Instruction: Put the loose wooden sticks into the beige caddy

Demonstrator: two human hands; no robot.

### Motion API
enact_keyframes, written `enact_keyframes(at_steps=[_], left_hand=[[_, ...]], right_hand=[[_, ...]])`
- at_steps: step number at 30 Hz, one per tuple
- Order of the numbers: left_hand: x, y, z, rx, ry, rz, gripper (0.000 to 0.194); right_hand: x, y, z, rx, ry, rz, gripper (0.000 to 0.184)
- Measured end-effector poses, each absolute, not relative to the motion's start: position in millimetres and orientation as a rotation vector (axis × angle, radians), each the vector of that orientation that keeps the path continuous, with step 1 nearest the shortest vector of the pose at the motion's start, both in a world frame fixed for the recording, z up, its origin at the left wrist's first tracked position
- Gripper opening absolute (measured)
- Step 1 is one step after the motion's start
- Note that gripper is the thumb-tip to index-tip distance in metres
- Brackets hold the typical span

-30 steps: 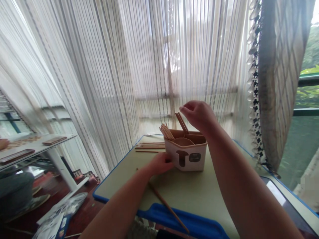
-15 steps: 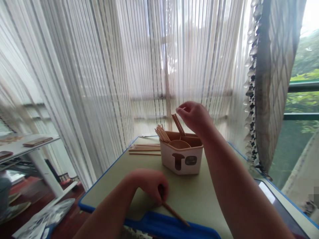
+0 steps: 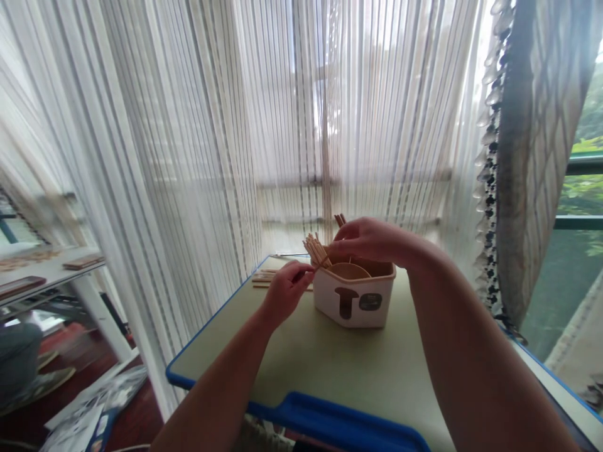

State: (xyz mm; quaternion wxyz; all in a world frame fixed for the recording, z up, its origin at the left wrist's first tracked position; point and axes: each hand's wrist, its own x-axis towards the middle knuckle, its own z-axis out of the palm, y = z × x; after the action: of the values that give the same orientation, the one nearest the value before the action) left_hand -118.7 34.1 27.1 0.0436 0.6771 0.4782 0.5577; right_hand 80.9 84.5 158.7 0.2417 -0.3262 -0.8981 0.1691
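Observation:
A white box (image 3: 353,301) with a mushroom picture stands on the green table (image 3: 330,358). It holds a bunch of pale chopsticks (image 3: 315,247), a few dark ones (image 3: 340,220) and a round wooden piece (image 3: 349,271). My left hand (image 3: 285,290) is just left of the box, pinching a brown chopstick (image 3: 322,263) by its lower end. My right hand (image 3: 372,242) hovers over the box's open top with curled fingers, and its fingertips close on the upper end of the same stick.
More chopsticks (image 3: 264,277) lie on the table behind my left hand. The table has a blue rim (image 3: 330,420). Striped curtains (image 3: 198,138) hang close behind and to the left. A white shelf (image 3: 42,270) stands at far left, with papers (image 3: 85,414) on the floor.
My left hand lifted the brown chopstick off the table's front and carried it up to the box. My right hand dropped lower over the box to meet it.

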Motion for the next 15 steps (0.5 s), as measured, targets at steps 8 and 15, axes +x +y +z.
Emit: enact_keyframes(at_steps=[8,15], left_hand=[[-118.2,35.8,24.0,2.059,1.572,1.778,0.023],[-118.0,39.2,21.3,2.207,1.636,1.708,0.032]], right_hand=[[64.5,83.6,149.3,-0.724,-2.446,0.425,0.022],[72.0,94.4,158.1,-0.778,-1.88,0.275,0.025]])
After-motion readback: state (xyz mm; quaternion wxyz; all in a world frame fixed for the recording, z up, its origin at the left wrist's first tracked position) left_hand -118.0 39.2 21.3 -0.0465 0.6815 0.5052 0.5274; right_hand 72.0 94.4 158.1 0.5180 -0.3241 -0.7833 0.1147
